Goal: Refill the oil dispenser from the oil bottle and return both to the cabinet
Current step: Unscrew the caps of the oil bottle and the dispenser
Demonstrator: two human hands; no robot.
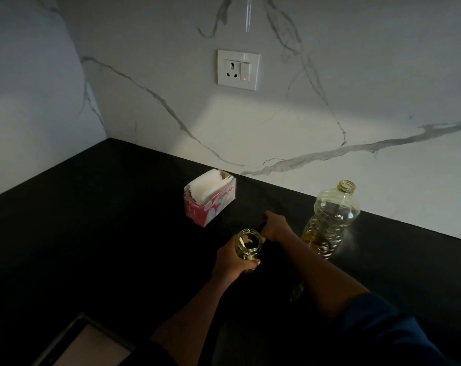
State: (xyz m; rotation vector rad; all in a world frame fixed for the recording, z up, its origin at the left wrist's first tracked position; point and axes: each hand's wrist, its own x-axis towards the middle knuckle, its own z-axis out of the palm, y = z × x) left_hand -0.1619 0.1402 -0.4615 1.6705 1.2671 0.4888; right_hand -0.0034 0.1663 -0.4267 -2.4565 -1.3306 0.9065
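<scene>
My left hand grips the glass oil dispenser, which stands on the black counter with its mouth open and some yellow oil inside. Just right of it, my right hand is curled over a dark object, seemingly the dispenser's black lid, which is hard to make out against the counter. The clear plastic oil bottle stands uncapped to the right of my right hand, near the wall, with oil in its lower part.
A pink and white tissue box sits behind the dispenser. A small shiny object lies on the counter beside my right forearm. A marble wall with a socket backs the counter. A framed recess is at the bottom left.
</scene>
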